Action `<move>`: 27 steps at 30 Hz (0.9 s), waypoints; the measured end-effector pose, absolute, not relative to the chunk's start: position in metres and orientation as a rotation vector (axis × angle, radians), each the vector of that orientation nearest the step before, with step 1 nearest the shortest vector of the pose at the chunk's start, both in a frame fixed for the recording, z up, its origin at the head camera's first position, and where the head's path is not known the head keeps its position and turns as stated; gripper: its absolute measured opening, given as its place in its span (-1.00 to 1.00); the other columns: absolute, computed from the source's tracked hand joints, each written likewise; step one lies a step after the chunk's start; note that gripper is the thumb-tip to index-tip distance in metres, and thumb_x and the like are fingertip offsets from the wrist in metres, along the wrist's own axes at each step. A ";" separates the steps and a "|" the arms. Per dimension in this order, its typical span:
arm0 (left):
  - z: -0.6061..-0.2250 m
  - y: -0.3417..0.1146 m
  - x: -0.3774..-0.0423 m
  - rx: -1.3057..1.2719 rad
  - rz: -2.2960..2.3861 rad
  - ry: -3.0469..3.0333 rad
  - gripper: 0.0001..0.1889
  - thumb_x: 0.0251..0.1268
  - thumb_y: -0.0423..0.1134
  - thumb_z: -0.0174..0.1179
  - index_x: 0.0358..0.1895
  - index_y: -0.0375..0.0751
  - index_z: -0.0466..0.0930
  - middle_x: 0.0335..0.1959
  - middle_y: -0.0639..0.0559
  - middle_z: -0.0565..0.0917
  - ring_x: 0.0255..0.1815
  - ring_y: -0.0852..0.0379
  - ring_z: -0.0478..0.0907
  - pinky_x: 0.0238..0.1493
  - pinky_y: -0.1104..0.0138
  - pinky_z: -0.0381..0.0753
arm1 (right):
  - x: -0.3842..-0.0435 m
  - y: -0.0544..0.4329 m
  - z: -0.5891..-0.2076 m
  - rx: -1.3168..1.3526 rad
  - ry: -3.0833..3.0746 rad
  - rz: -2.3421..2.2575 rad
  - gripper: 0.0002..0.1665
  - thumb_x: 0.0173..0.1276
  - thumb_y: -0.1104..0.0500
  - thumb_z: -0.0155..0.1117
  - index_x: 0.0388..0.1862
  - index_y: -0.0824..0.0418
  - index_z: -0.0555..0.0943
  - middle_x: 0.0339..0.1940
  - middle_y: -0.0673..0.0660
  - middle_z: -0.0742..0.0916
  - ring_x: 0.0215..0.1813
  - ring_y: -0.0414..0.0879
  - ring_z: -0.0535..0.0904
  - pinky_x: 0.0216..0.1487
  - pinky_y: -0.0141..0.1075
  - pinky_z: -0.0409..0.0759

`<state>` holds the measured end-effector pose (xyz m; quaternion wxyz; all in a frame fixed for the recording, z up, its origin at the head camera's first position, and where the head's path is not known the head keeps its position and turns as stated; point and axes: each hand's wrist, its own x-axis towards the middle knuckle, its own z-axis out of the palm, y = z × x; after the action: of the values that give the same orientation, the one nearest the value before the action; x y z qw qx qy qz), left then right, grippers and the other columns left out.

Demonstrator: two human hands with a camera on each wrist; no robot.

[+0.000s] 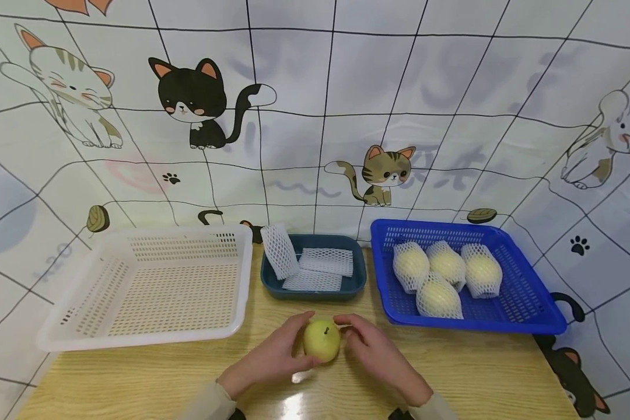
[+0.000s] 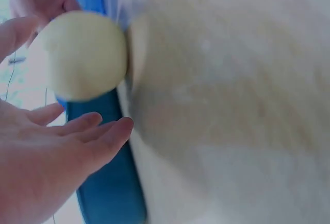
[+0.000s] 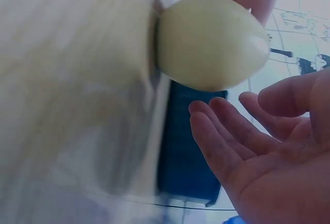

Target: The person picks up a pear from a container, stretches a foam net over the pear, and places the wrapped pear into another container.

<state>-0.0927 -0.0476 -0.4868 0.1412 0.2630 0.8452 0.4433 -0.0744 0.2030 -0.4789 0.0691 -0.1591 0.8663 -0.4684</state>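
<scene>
A yellow-green pear [image 1: 322, 341] with a short dark stem stands on the wooden table, between both hands. To its left is the left hand [image 1: 273, 356], thumb in front and fingers spread; in the left wrist view the fingers [image 2: 98, 131] are nearly straight with a gap from the pear [image 2: 85, 54]. The right hand [image 1: 375, 353] is on the other side, its index finger reaching toward the pear's top. Loosely bent fingers [image 3: 232, 131] sit apart from the pear [image 3: 214, 44] in the right wrist view. Whether the left thumb touches the fruit I cannot tell.
Behind the pear stands a dark teal tray [image 1: 315, 296] with white foam net sleeves [image 1: 313, 280], one leaning over its left rim. A white basket [image 1: 173, 291] is at left. The blue basket [image 1: 525, 309] at right contains several net-wrapped pears [image 1: 438, 296]. A cat-print sheet hangs behind.
</scene>
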 end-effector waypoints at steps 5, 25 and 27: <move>-0.475 -0.051 -0.100 0.753 1.639 2.467 -0.45 0.29 -0.47 0.23 0.38 -0.31 0.46 0.32 -0.21 0.57 0.33 -0.23 0.51 0.26 -0.09 0.55 | -0.074 0.204 -0.467 -0.437 2.642 -1.477 -0.59 0.56 0.39 0.01 0.28 0.30 0.61 0.19 0.23 0.71 0.17 0.14 0.67 0.13 -0.16 0.65; -0.425 -0.018 -0.169 0.211 1.629 3.086 -0.39 0.37 -0.28 0.19 0.47 -0.25 0.32 0.38 -0.26 0.35 0.26 -0.21 0.46 0.22 -0.04 0.50 | -0.089 0.192 -0.462 -0.557 3.045 -1.551 -0.55 0.42 0.34 0.34 0.28 0.19 0.64 0.38 0.06 0.64 0.43 0.08 0.50 0.31 0.14 0.50; -0.427 -0.019 -0.177 0.189 1.569 3.121 -0.26 0.36 -0.26 0.22 0.57 -0.23 0.18 0.44 -0.31 0.28 0.20 -0.26 0.48 0.16 -0.07 0.53 | -0.090 0.189 -0.462 -0.552 3.035 -1.564 -0.54 0.41 0.32 0.34 0.28 0.20 0.64 0.39 0.08 0.63 0.44 0.07 0.49 0.33 0.16 0.49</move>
<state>-0.1767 -0.0187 -0.4273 -0.1773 0.0530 0.8780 0.4415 -0.0902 0.1894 -0.4623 -0.1576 -0.1577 0.8666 -0.4465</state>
